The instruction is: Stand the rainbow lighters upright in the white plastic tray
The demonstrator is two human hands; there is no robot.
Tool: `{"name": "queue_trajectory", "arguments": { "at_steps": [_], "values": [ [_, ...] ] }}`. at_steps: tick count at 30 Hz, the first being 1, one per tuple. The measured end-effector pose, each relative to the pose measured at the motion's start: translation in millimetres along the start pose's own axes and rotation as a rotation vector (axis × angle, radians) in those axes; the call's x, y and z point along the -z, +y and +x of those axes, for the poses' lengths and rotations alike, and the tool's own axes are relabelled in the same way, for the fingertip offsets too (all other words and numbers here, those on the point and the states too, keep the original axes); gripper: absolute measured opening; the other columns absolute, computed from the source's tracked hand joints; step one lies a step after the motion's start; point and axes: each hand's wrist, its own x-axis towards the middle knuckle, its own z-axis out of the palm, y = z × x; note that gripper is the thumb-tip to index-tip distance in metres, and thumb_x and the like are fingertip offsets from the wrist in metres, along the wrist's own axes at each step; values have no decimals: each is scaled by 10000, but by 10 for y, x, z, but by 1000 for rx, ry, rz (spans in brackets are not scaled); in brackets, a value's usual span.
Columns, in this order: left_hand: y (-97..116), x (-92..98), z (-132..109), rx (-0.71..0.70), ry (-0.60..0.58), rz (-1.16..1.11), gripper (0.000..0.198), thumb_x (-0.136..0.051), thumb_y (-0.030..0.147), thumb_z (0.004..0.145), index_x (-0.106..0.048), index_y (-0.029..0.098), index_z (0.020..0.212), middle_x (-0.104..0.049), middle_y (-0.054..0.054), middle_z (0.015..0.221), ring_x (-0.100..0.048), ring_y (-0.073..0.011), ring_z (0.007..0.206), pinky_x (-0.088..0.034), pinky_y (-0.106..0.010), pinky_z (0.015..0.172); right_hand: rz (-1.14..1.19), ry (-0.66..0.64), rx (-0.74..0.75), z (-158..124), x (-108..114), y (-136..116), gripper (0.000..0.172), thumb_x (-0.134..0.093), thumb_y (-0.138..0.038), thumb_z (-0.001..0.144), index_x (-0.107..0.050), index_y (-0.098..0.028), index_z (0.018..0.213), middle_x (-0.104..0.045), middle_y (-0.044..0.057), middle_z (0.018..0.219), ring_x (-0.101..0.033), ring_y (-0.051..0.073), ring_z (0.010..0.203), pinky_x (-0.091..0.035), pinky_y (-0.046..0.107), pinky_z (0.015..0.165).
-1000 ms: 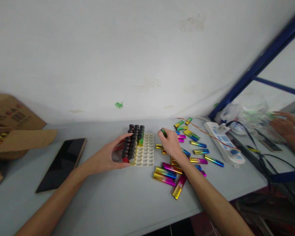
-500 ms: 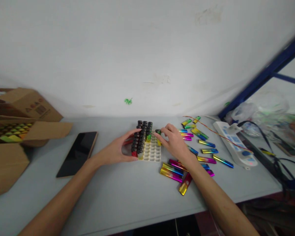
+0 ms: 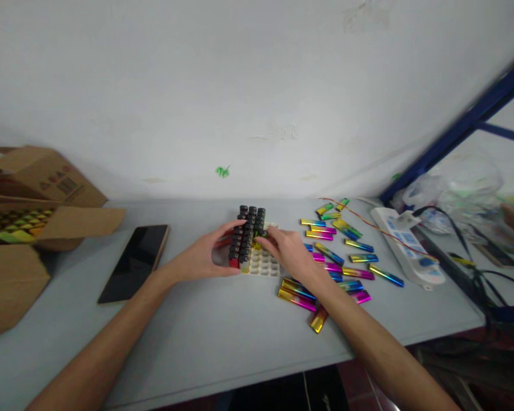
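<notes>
Here's your left hand (image 3: 203, 257), curved wide around the upright black-topped rows (image 3: 247, 237), thumb at the near end, likely bracing them in the white tray (image 3: 264, 267). Your right hand (image 3: 285, 249) pinches 1 green-and-yellow lighter (image 3: 262, 233) near its top, beside those rows, probably leaving its base free. Loose shiny lighters (image 3: 360, 273) lie handily rightward.

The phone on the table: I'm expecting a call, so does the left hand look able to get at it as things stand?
Probably yes: the phone lies flat with nothing visible on top, though the left hand would first need to come away from the upright lighters.
</notes>
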Motion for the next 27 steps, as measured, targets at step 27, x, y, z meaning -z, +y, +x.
{"name": "queue_trajectory", "arguments": {
  "at_steps": [27],
  "values": [
    [47, 53, 34, 35, 35, 107, 1015, -922, 472, 798, -420, 306, 1665, -461, -130, 1741, -543, -436, 1516, -430, -574, 1271, -264, 11, -295, -79, 617, 1516, 345, -548, -245, 1093, -705, -117, 1373, -692, 209, 1419, -625, 270, 1347, -443, 431, 1199]
  ]
}}
